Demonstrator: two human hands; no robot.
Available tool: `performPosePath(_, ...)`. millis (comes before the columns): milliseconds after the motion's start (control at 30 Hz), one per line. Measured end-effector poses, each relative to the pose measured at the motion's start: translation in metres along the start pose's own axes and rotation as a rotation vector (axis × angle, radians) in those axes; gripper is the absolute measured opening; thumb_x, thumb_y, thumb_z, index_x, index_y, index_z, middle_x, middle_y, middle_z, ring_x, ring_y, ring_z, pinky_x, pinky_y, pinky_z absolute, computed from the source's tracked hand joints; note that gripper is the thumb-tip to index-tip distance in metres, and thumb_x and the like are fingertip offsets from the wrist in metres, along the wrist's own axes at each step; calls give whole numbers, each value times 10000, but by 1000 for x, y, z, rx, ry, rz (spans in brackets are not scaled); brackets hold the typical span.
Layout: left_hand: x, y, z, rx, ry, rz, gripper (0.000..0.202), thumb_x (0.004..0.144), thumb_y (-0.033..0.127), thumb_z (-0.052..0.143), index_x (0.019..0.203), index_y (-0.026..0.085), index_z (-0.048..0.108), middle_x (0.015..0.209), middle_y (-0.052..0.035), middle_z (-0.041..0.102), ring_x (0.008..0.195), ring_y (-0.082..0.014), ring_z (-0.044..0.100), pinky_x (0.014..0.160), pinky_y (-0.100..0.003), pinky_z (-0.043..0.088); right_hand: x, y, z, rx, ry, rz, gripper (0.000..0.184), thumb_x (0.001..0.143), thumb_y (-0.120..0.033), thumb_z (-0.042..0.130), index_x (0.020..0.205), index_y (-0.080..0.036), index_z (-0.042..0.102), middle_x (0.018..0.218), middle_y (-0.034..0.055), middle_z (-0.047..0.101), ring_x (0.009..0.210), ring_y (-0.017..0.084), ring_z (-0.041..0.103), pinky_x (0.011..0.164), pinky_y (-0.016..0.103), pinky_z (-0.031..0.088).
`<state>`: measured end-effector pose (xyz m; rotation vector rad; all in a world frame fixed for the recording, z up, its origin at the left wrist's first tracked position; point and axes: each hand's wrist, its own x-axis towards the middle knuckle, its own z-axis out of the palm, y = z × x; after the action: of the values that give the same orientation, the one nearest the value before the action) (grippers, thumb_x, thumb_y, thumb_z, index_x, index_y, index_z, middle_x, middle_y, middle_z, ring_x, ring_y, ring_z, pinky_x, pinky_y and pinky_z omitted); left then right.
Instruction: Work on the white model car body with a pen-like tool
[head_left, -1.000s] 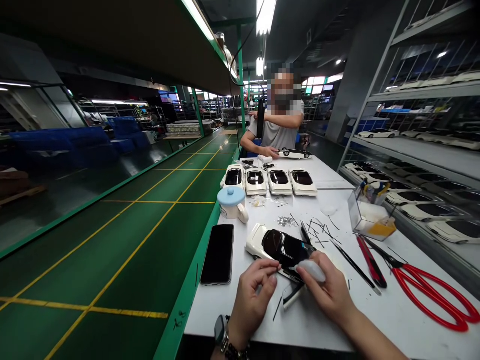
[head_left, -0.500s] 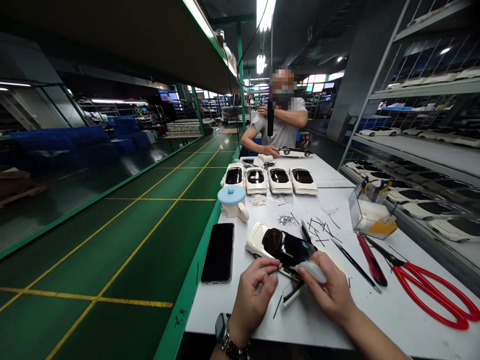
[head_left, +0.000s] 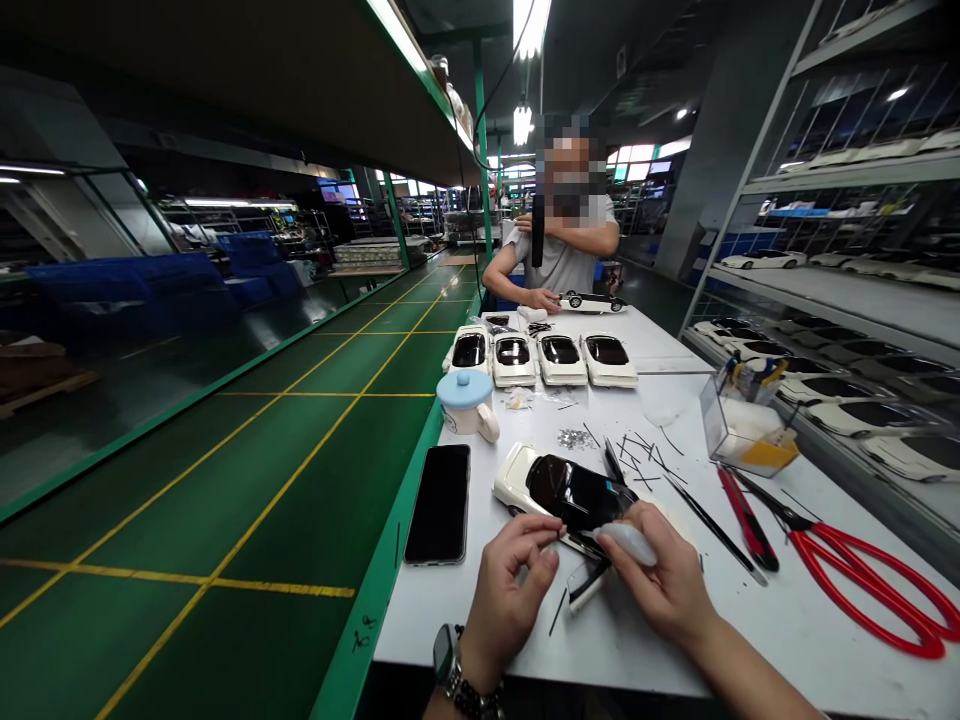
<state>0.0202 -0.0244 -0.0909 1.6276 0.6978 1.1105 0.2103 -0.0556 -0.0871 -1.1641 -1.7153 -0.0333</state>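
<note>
A white model car [head_left: 517, 475] with a dark roof and glass lies at an angle on the table before me. Its near door [head_left: 589, 585] stands swung out. My right hand [head_left: 660, 570] is closed round a small translucent squeeze bottle [head_left: 631, 543], whose tip points left at the car's near side. My left hand [head_left: 517, 580] is at the same side, fingers curled and fingertips close to the bottle's tip. A tiny piece seems to be at those fingertips, too small to name. Black tweezers [head_left: 613, 465] lie partly behind the car.
Around the car lie a phone [head_left: 437, 505], a lidded mug [head_left: 465, 405], thin black strips [head_left: 645, 455], a pointed tool [head_left: 716, 530], a red cutter [head_left: 748, 520] and red-handled scissors [head_left: 862, 570]. Several white model cars [head_left: 562, 358] stand beyond. A co-worker [head_left: 559, 250] sits opposite; a shelf rack [head_left: 840, 290] is right.
Both hands, the bottle and the car keep almost the same places relative to each other. The view has shifted very slightly. The co-worker's head has moved a little.
</note>
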Motion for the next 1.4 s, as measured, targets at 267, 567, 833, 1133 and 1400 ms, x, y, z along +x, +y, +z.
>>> performPosePath(267, -1, 1, 0, 13, -2, 0, 430, 905, 429, 505, 570, 159, 507, 1074, -121, 645, 1005, -214, 635, 942, -349, 504, -1, -1, -1, 9, -8, 3, 114, 872, -165, 529, 801, -208, 451, 673, -10, 449, 606, 124, 453, 528, 245, 406)
performPosePath(567, -1, -1, 0, -5, -5, 0, 419, 905, 415, 509, 574, 158, 508, 1079, -119, 640, 1004, -217, 636, 941, -359, 505, -5, 3, -2, 94, 43, 147, 153, 869, -218, 548, 747, -210, 455, 656, -14, 452, 556, 116, 461, 493, 243, 394)
performPosePath(833, -1, 1, 0, -10, -8, -21, 435, 902, 422, 511, 555, 160, 482, 1089, -114, 636, 1024, -217, 627, 957, -354, 490, 13, 19, -45, 341, 605, 426, 278, 787, -411, 649, 861, -213, 468, 805, 39, 526, 717, 179, 529, 641, 322, 446)
performPosePath(1133, 1, -4, -1, 22, -27, -18, 448, 909, 456, 490, 572, 160, 496, 1107, -117, 632, 1036, -227, 616, 953, -364, 485, 45, 134, -82, -340, 132, 629, 285, 656, -366, 660, 715, -218, 425, 697, -5, 539, 630, 156, 484, 632, 301, 347)
performPosePath(1400, 1, -4, -4, 47, -50, -34, 390, 905, 458, 501, 736, 150, 670, 1136, -118, 624, 1068, -233, 603, 965, -366, 468, 33, 164, -81, -564, -82, 658, 304, 700, -357, 621, 754, -227, 352, 644, 9, 546, 561, 173, 503, 553, 285, 337)
